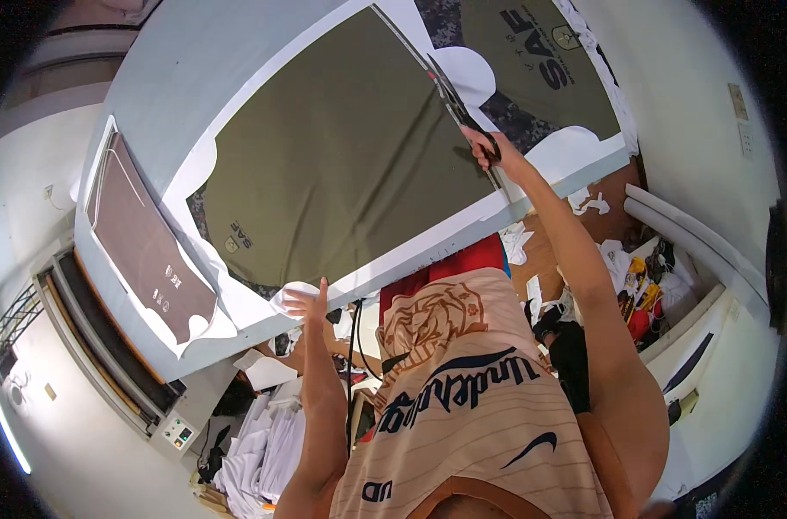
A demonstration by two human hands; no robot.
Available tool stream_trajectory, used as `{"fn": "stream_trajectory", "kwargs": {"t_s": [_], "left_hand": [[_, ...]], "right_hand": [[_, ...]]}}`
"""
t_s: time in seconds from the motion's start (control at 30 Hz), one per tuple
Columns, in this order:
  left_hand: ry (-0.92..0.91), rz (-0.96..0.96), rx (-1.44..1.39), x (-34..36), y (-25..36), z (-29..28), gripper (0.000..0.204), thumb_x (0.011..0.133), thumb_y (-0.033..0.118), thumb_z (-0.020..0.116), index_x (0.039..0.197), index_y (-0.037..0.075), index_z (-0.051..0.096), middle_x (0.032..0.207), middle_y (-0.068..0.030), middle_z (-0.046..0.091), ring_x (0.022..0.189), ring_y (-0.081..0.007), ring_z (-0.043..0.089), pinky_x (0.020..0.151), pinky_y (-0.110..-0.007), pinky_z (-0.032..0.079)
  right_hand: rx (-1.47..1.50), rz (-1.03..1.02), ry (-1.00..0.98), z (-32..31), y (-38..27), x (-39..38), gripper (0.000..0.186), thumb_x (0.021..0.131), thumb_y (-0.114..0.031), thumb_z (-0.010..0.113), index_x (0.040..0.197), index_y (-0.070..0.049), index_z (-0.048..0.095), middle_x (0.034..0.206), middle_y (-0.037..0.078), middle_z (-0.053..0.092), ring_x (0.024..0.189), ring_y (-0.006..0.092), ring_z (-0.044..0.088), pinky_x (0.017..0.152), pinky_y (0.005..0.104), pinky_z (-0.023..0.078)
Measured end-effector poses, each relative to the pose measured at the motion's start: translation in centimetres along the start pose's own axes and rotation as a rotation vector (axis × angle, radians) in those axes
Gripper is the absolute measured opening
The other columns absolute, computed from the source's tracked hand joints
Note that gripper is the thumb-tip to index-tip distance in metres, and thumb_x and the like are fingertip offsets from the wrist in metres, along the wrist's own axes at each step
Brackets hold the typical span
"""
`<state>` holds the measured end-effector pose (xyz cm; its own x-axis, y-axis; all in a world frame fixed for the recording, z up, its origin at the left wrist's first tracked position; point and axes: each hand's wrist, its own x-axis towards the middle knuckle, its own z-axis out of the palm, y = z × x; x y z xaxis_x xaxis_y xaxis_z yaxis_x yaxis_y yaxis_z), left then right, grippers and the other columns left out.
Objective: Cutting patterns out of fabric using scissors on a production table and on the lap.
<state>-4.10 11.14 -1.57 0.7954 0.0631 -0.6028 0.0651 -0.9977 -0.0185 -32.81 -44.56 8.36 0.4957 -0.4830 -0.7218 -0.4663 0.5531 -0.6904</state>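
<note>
A large olive printed fabric panel (324, 147) with white margins and dark camouflage-patterned edges lies spread on the table in front of me. My right hand (490, 151) is closed round the handles of black scissors (449, 95). Their blades point away from me along the white margin on the panel's right side; whether they are apart is hard to make out. At the panel's near left corner, my left hand (307, 302) rests on the white margin by the table edge, fingers spread. Right of the scissors lies a second olive panel (532, 43) with dark lettering.
The grey-blue table (199, 56) reaches far left. A brown printed panel (142, 229) lies on its left side. A roller machine (103, 337) stands beyond that edge. Below are a white cloth pile (259, 445), floor scraps (594, 204), and a cluttered bin (653, 281) at right.
</note>
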Motion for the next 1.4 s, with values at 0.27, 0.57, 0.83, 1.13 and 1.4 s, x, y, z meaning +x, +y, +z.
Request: {"fn": "stream_trajectory", "kwargs": {"t_s": [0.27,0.57,0.83,1.13,1.4], "left_hand": [[0.002,0.0,0.015,-0.6,0.1,-0.4,0.146,0.072,0.093,0.058,0.158,0.014,-0.029,0.159,-0.0334,-0.033,0.146,-0.0579,-0.029,0.116,-0.073,-0.007],[-0.056,0.006,0.022,-2.1,1.6,-1.5,0.147,0.073,0.091,0.058,0.157,0.01,-0.029,0.157,-0.0376,-0.033,0.146,-0.0585,-0.029,0.117,-0.071,-0.007],[-0.044,-0.021,0.003,-1.6,0.8,-1.8,0.147,0.073,0.089,0.062,0.157,0.012,-0.03,0.158,-0.0358,-0.033,0.145,-0.0617,-0.026,0.116,-0.074,-0.003],[-0.065,-0.016,0.019,-1.0,-0.1,-0.7,0.149,0.071,0.089,0.065,0.156,0.014,-0.031,0.158,-0.0351,-0.034,0.145,-0.0608,-0.027,0.115,-0.075,-0.006],[-0.005,-0.015,0.0,-0.5,-1.3,-0.1,0.148,0.069,0.087,0.068,0.158,0.02,-0.029,0.162,-0.0262,-0.035,0.148,-0.0541,-0.029,0.112,-0.08,0.009]], "right_hand": [[-0.078,-0.006,0.018,1.2,-2.5,0.8,0.052,0.09,-0.058,0.073,0.069,-0.017,0.049,0.063,-0.005,0.047,0.052,0.0074,0.048,0.052,0.0256,0.038],[0.035,0.002,0.016,1.2,-3.4,3.6,0.054,0.09,-0.06,0.072,0.067,-0.018,0.046,0.063,-0.004,0.047,0.052,0.0065,0.046,0.052,0.0254,0.038],[0.097,0.009,0.03,2.2,-5.0,4.5,0.053,0.091,-0.057,0.072,0.067,-0.019,0.046,0.061,-0.006,0.044,0.051,0.0059,0.044,0.052,0.0254,0.037],[0.089,0.047,0.044,2.2,-6.0,5.3,0.053,0.088,-0.059,0.074,0.066,-0.019,0.048,0.062,-0.006,0.047,0.051,0.0068,0.047,0.051,0.0264,0.038],[0.017,-0.017,0.057,2.6,-7.0,6.3,0.053,0.087,-0.061,0.075,0.068,-0.018,0.049,0.063,-0.006,0.047,0.052,0.007,0.047,0.052,0.026,0.039]]}}
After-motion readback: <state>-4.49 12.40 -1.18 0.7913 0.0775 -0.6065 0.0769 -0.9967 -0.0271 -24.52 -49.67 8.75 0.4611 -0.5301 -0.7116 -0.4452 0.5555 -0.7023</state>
